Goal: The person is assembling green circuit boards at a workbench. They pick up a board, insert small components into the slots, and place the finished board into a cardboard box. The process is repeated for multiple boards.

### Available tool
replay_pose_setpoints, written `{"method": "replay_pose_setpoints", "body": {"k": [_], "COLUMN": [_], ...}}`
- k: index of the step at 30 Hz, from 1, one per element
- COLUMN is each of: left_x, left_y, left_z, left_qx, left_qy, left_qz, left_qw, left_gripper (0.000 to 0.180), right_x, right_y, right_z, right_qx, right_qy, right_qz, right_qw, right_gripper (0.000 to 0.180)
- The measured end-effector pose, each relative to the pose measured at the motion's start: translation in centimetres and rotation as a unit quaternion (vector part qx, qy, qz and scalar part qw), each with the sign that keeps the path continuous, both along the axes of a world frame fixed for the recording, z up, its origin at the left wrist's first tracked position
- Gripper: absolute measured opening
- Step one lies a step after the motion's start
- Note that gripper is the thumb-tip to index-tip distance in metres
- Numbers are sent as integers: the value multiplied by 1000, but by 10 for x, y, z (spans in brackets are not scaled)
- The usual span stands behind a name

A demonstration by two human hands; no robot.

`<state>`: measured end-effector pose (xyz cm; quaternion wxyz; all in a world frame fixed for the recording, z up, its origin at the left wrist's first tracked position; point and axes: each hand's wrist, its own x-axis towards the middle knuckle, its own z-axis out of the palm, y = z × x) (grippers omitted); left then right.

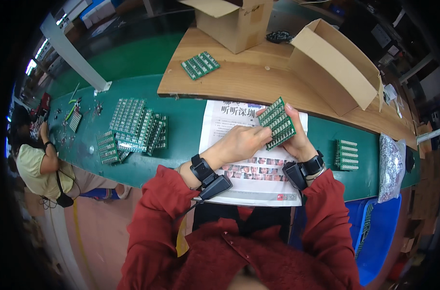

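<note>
My right hand (298,141) holds up a green circuit board panel (278,124) with rows of small pale parts, tilted above the spread newspaper (220,186). Its thumb lies along the panel's right edge. My left hand (243,143) is closed, fingertips bunched against the panel's lower left face. Whatever is pinched there, if anything, is hidden. Left of the newspaper are stacked similar panels (128,116), with a few leaning at the side and front. A smaller pile of panels (346,154) sits to the right.
One panel (200,65) lies on the raised wooden shelf (249,72), near two open cardboard boxes (237,29) (331,63). At right are a bubble-wrap bundle (392,166) and a blue bin (382,241) below the table edge. A co-worker (38,157) sits at far left by scattered small parts.
</note>
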<state>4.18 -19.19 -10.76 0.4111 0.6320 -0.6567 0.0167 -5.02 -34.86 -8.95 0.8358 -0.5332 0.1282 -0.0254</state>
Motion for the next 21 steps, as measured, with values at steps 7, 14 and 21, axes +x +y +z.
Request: {"method": "replay_pose_setpoints", "body": {"k": [7, 14, 21], "left_x": [-1, 0, -4], "left_y": [4, -2, 4], "left_z": [2, -4, 4], "left_qx": [33, 14, 69], "left_qy": [99, 40, 90], "left_qz": [20, 3, 7], "left_qw": [994, 999, 994], "left_gripper": [17, 16, 16], "right_x": [-3, 1, -1], "right_y": [-5, 5, -3], "right_z": [-3, -2, -6], "right_qx": [82, -22, 58], "right_qy": [-31, -22, -41], "right_qz": [17, -3, -4], "right_qw": [996, 1000, 997], "right_gripper": [65, 61, 61]}}
